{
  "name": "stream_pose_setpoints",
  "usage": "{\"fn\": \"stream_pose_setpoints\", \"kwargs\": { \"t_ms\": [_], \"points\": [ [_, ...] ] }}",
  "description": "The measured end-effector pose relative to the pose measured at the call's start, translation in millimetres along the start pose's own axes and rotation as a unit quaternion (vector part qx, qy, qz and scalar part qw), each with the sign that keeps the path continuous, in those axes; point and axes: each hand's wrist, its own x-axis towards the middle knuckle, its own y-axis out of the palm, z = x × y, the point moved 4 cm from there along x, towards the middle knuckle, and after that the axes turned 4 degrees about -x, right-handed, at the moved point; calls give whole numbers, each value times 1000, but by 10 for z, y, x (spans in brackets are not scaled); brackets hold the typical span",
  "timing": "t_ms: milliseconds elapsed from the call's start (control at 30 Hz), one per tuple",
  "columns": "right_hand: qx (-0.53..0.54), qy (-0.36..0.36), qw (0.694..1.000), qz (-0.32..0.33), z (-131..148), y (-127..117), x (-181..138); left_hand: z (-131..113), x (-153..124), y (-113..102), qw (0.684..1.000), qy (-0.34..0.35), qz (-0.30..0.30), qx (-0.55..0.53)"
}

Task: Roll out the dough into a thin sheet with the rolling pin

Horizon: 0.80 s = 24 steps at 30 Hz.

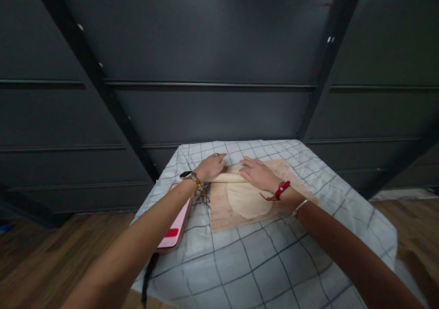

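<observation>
A pale flat round of dough (247, 200) lies on a wooden board (222, 210) on a table covered by a white checked cloth (260, 263). A wooden rolling pin (229, 177) rests across the far part of the dough. My left hand (213, 166) presses flat on the pin's left end, fingers stretched out. My right hand (258, 172) lies flat on the pin's right part, fingers extended. Beaded bracelets ring my left wrist, and a red cord and a thin bangle my right.
A phone in a pink case (176, 226) lies on the cloth left of the board, with a dark cable (147, 277) hanging off the table's near left. A dark panelled wall (219, 71) stands close behind the table. Wooden floor (51, 254) surrounds it.
</observation>
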Motion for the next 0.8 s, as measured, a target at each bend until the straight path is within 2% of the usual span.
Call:
{"fn": "stream_pose_setpoints", "kwargs": {
  "t_ms": [133,267,367,567,700,800],
  "points": [
    [-68,-97,993,-9,120,-50,-77,58,-162,37,1000,-1,6,11],
    [-76,-67,995,23,205,-88,-127,-1,-244,108,1000,-13,-5,-21],
    [-70,-50,996,25,241,-199,-224,-99,-265,65,999,-19,-17,-37],
    [-64,-24,998,-4,-28,-500,-562,-431,-246,-134,998,-11,-50,-35],
    [4,-16,1000,-15,-227,-417,-700,-622,-160,5,999,-26,-6,-32],
    [32,10,999,-19,-302,-284,-621,-651,-50,123,998,-54,23,-23]
  ]
}}
